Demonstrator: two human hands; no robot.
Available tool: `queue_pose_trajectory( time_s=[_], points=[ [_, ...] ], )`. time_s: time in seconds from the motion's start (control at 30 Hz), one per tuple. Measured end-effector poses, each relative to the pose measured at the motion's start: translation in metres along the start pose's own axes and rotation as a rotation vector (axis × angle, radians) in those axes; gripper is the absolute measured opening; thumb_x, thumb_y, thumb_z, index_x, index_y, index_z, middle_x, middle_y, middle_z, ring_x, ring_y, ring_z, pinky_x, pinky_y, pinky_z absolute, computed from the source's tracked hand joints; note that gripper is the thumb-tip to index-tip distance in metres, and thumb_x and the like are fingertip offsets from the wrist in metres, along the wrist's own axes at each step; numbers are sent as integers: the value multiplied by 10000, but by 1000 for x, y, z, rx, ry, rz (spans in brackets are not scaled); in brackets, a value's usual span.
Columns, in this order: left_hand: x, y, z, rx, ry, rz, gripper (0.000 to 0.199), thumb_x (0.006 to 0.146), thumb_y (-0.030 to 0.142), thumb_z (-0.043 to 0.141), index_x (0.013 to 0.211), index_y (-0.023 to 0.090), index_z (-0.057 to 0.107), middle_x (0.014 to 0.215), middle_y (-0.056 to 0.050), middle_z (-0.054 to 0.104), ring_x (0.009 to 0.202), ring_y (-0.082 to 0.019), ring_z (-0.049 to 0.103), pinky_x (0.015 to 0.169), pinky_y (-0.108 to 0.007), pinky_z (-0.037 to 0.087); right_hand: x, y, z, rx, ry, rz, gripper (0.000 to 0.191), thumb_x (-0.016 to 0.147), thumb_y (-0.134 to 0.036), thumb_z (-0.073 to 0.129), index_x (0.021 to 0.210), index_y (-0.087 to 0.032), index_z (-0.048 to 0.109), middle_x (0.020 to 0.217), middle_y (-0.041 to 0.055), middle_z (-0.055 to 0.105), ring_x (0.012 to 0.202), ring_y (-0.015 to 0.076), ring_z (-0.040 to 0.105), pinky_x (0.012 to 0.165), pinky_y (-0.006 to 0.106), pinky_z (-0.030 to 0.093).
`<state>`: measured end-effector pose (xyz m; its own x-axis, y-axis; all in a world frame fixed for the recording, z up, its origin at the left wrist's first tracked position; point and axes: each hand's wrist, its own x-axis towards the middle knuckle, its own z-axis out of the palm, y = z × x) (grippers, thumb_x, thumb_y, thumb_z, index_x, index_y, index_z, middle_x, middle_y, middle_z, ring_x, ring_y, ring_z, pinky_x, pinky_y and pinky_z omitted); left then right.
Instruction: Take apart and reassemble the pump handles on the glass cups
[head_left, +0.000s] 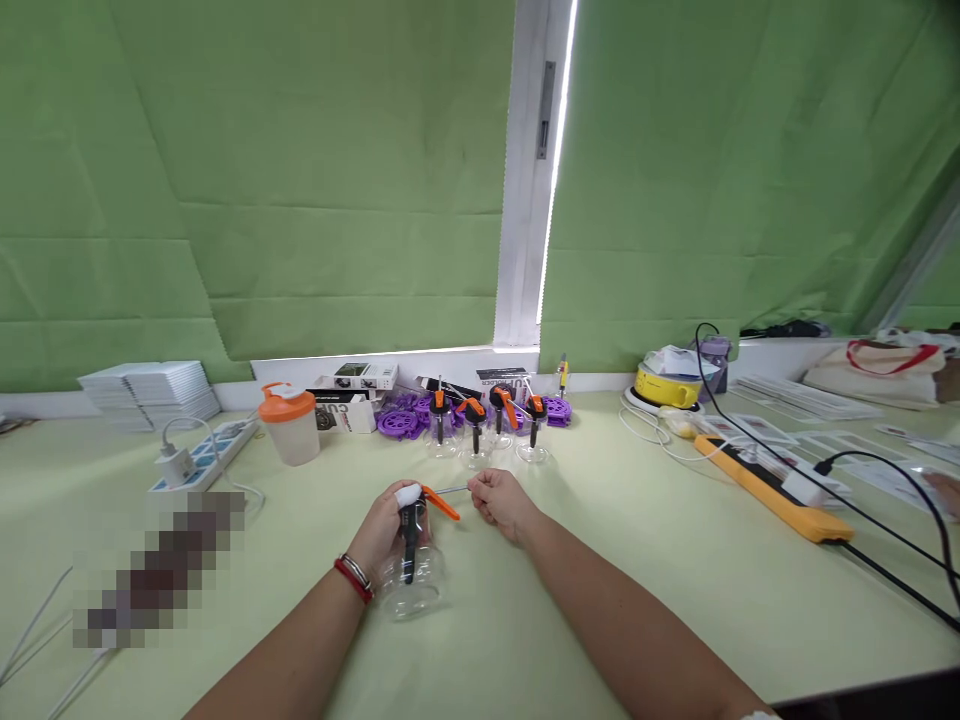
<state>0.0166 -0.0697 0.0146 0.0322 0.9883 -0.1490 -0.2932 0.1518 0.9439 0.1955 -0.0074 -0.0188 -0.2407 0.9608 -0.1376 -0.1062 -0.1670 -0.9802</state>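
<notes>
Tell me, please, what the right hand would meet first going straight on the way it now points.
Past the thin rod it holds, probably the orange lever on the clear piece in the left hand, though depth is unclear.

Single head-worn view, forward and down over both hands (441, 506).

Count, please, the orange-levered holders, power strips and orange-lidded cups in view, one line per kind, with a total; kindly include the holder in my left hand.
Orange-levered holders: 5
Power strips: 2
Orange-lidded cup: 1
Total: 8
</notes>
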Motion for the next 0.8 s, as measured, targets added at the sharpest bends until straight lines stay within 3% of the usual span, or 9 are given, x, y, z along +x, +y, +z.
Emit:
queue_pose_trajectory(
  time_s=[0.13, 0.3, 0.43, 0.6, 0.8],
  points=[
    [5, -3, -6, -17, -3, -10, 204, 719, 349, 598, 800, 182, 513, 504, 31, 529, 396, -128, 492, 418, -257, 418, 0, -3, -1, 18, -24, 15, 259, 748, -372, 670, 737, -158, 525, 580, -16, 588, 429, 63, 455, 398, 184, 330],
    [5, -2, -6, -21, -31, 1, 221, 717, 350, 611, 825, 180, 519, 514, 35, 534, 394, -120, 486, 437, -256, 425, 2, -5, -3, 8, -7, 66, 308, 815, -411, 586, 663, -159, 498, 506, -21, 541, 357, 49, 373, 339, 178, 245],
    [2, 1, -3, -12, 4, -25, 228, 700, 347, 626, 812, 180, 518, 518, 34, 536, 409, -131, 506, 418, -248, 406, 3, -4, -5, 29, -28, 40, 216, 757, -325, 666, 733, -162, 525, 564, -40, 552, 408, 48, 430, 377, 169, 304],
    [0, 3, -3, -25, -7, -15, 237, 694, 364, 631, 777, 177, 512, 504, 35, 525, 404, -131, 499, 420, -252, 407, 2, -3, -5, 4, -13, 78, 310, 806, -416, 589, 664, -159, 492, 494, -37, 504, 356, 48, 384, 338, 175, 230],
    [-1, 4, -2, -37, 28, -20, 240, 676, 349, 653, 753, 161, 525, 509, 23, 537, 412, -129, 507, 427, -248, 413, 0, -5, -4, 1, -21, 51, 282, 759, -404, 652, 705, -162, 517, 520, -51, 508, 382, 47, 399, 352, 175, 266]
  ],
)
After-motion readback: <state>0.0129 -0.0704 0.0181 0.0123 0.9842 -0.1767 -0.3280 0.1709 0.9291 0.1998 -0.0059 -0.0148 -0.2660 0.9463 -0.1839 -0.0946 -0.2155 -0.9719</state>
